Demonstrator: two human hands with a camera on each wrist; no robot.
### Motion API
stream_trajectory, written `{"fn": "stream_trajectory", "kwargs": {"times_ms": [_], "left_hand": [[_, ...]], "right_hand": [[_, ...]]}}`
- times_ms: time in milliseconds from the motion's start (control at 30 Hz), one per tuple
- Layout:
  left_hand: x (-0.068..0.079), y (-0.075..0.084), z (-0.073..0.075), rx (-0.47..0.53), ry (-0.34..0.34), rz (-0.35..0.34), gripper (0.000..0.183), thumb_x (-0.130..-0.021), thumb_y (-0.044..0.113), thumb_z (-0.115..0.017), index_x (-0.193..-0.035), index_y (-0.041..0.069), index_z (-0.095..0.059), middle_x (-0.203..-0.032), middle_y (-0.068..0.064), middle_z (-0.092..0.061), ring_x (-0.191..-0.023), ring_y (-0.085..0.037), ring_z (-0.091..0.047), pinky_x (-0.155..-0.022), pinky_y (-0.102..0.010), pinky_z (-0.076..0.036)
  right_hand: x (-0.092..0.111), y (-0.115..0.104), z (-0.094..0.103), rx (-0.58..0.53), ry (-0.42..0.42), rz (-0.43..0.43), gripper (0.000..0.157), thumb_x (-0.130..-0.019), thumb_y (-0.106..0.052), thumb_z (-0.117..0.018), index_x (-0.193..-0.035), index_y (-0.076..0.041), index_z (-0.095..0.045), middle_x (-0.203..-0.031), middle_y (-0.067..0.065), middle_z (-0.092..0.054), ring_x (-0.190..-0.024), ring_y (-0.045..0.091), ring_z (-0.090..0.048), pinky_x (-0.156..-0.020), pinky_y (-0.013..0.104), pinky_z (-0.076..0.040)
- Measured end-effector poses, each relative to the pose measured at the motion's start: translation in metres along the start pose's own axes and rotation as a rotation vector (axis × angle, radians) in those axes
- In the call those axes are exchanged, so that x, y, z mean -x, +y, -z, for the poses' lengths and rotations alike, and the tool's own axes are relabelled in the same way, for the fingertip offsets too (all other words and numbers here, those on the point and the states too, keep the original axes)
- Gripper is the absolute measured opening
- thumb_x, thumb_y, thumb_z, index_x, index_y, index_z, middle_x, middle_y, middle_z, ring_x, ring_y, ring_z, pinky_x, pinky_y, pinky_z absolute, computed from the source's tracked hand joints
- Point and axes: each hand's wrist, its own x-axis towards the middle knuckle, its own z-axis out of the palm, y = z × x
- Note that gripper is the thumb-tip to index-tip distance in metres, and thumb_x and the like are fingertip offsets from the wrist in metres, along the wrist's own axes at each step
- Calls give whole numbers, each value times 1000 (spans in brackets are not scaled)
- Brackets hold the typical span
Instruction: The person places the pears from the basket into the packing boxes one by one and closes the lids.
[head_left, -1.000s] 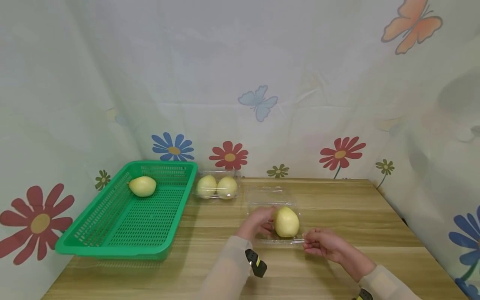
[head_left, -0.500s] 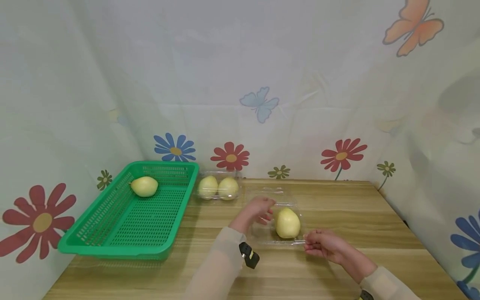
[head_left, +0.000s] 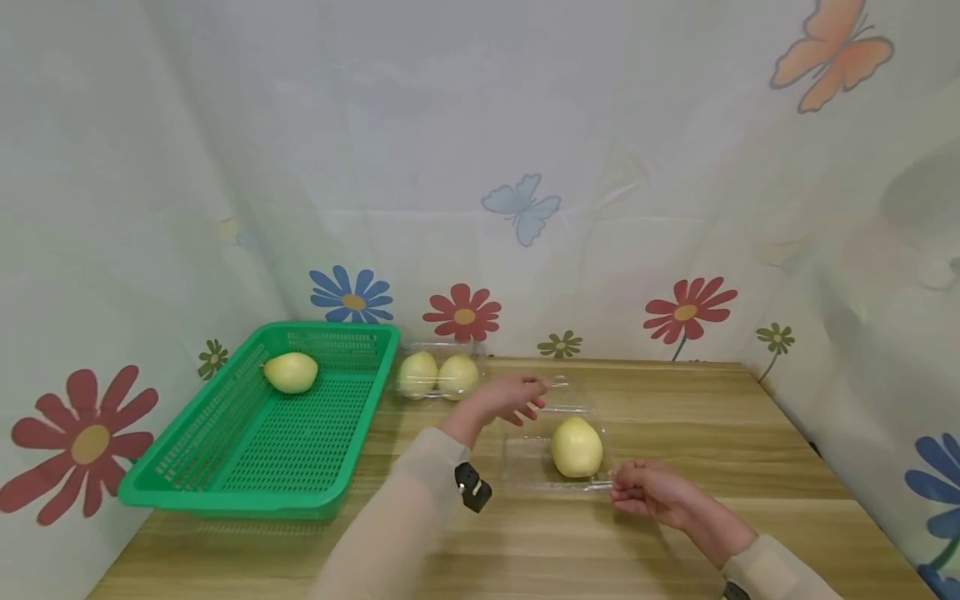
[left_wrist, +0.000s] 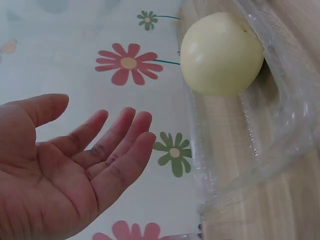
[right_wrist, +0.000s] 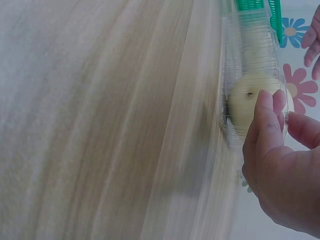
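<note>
One yellow pear [head_left: 577, 448] lies in the right half of a clear plastic clamshell box [head_left: 527, 462], whose lid [head_left: 564, 393] is folded back toward the wall. My right hand [head_left: 651, 492] pinches the box's near right corner between thumb and fingers; the right wrist view shows the thumb and fingertips on its rim [right_wrist: 286, 117]. Above the left side of the box and near the lid hangs my left hand [head_left: 504, 398], holding nothing. In the left wrist view its fingers [left_wrist: 117, 170] are loosely extended, apart from the pear.
A green plastic basket [head_left: 341, 479] with one pear [head_left: 291, 372] in it stands on the left. Beside it at the back is a closed clear box [head_left: 480, 367] with two pears [head_left: 458, 377]. A flowered cloth [head_left: 420, 208] hangs behind the wooden table [head_left: 750, 442].
My left hand has left the pear and moved up and to the left, toward the folded-back lid. The right hand keeps its pinch on the box corner.
</note>
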Motion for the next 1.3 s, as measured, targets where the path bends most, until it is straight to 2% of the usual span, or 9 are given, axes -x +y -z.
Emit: {"fn": "stream_trajectory", "kwargs": {"times_ms": [200, 400, 633, 867, 1100, 1300], "left_hand": [[9, 17, 12, -104, -53, -62, 50, -110, 34, -46, -150, 4, -48, -135, -22, -64, -123, -36, -66, -99, -47, -58], [21, 25, 30, -159, -39, -128, 46, -109, 32, -48, -150, 9, -49, -136, -19, -65, -122, -33, -67, -97, -44, -59], [46, 24, 63, -134, 73, -164, 42, -109, 28, -51, -147, 10, -52, -137, -18, -64, -123, -33, -66, -95, -40, -60], [68, 27, 105, -166, 180, -175, 48, -108, 30, -51, -150, 7, -48, -148, -19, -57, -132, -36, -59, -104, -50, -55], [87, 25, 148, -286, 304, -149, 53, -107, 30, -53, -153, 8, -43, -155, -22, -47, -144, -41, -44, -117, -58, -43], [103, 19, 181, -400, 371, -94, 60, -107, 34, -52, -158, 7, -35, -161, -26, -37, -150, -44, -36, -118, -61, -40]], "right_hand": [[-1, 1, 1, -12, 7, -3, 18, -103, -2, -47, -93, -10, -60, -80, -4, -67, -76, 3, -69, -76, 16, -61], [0, 1, 0, -2, 11, -5, 18, -103, -4, -49, -91, -12, -59, -80, -4, -67, -76, 3, -69, -76, 17, -61], [-1, 0, 0, 19, 27, -11, 17, -103, -5, -50, -89, -12, -58, -79, -5, -66, -76, 3, -68, -76, 17, -60], [-3, 0, -1, 23, 26, -10, 17, -103, -5, -51, -89, -11, -58, -79, -5, -66, -76, 3, -68, -76, 16, -61], [-3, 0, -1, 28, 29, -11, 16, -103, -5, -51, -90, -11, -58, -79, -5, -67, -76, 3, -69, -76, 16, -61], [-3, 1, 0, 33, 29, -10, 13, -103, -5, -50, -94, -9, -59, -80, -4, -66, -76, 3, -69, -76, 17, -61]]}}
